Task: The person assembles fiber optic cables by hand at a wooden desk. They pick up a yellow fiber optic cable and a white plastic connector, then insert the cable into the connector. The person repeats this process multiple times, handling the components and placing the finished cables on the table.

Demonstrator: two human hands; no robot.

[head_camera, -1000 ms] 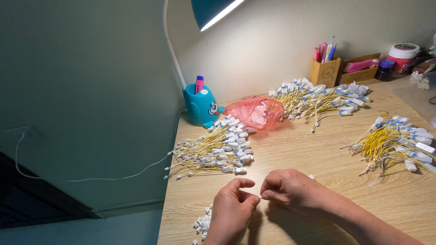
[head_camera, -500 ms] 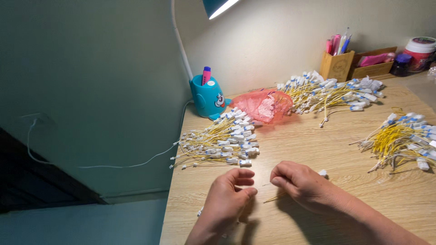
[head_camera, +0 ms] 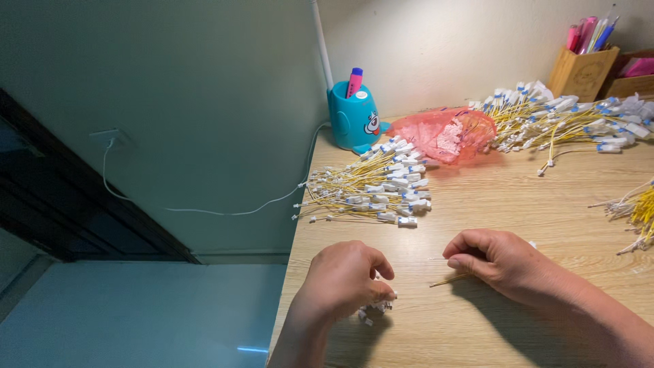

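left hand point(head_camera: 344, 279) lower centre, fingers curled onto small white connectors point(head_camera: 377, 308) on desk point(head_camera: 518, 204) | right hand point(head_camera: 501, 262) lower right, fingers pinching yellow wire point(head_camera: 446, 280) | wire bundle point(head_camera: 371, 189) above

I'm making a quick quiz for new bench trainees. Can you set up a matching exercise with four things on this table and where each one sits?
Things:
1. teal pen holder
2. pink mesh bag
3. wooden pen box
4. right hand

Places or states:
A. far right, against the wall
B. pinching a thin yellow wire
C. at the table's left rear corner, with a pink marker in it
D. between two piles of yellow wires

Pairs: 1-C, 2-D, 3-A, 4-B
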